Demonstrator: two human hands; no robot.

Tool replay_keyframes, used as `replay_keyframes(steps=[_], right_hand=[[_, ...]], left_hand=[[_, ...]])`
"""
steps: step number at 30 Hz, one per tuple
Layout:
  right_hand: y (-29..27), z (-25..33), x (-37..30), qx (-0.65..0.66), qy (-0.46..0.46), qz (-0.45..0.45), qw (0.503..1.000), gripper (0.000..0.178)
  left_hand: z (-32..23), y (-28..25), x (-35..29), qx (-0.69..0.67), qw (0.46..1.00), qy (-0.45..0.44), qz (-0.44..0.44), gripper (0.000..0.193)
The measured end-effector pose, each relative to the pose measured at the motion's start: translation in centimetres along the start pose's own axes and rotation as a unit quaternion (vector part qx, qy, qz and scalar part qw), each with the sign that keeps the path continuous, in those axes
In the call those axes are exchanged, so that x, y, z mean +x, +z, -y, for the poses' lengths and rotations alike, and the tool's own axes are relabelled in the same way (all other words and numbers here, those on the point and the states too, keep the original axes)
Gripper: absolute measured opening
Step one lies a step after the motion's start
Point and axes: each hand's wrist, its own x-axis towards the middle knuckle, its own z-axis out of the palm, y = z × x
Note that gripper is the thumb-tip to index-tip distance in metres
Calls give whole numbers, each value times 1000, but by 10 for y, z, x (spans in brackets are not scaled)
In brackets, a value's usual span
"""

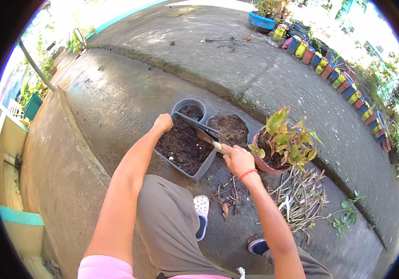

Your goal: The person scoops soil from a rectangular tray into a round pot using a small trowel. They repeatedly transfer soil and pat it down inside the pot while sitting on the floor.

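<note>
Pink sleeve (106,268) and grey-brown trousers (169,223) up close, trowel (204,135) at the planter (204,168)

Just past our knee, we see the planter on damp concrete (104,90): a grey, straight-sided box, its corners squared and its rim smudged with dirt. Dark brown soil (183,146) fills much of it, crumbly and uneven, with a few white bits showing near the front left side.

Our left hand (163,122) is at the planter's far left corner, fingers curled closed over the rim, though we cannot see the fingertips. Our right hand (240,160), a red band (248,174) at its wrist, wraps snugly around the trowel's handle. We see pale, worn wood there; the blade is dark metal with a brownish face, angled over the soil by the planter's right side.

Behind the planter we have a round grey pot (191,101) with soil inside; to its right, a clump of matted brown roots (229,130). Farther right, a leafy plant (292,144) tinged with red stands in a reddish pot (258,156), near a heap of cut stems (304,200).
</note>
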Motion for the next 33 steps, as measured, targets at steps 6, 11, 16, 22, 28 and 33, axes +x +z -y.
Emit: replay_keyframes(steps=[6,11,16,22,28,33], right_hand=[[46,30,31,-40,-49,-78,995,48],[37,33,5,-73,-99,4,992,46],[27,27,20,-77,-70,-71,992,47],[44,31,33,-49,-78,3,996,46],[27,25,17,-30,-47,13,998,48],[6,33,41,-20,-47,-36,998,42]], left_hand=[[6,11,-15,-102,992,61,-52,34],[-2,12,-25,-145,986,69,-50,45],[-10,7,-32,-163,983,72,-43,46],[-14,0,-39,-143,986,81,-40,47],[-13,12,-31,-122,981,142,-59,50],[-16,13,-28,-84,984,125,-92,36]])
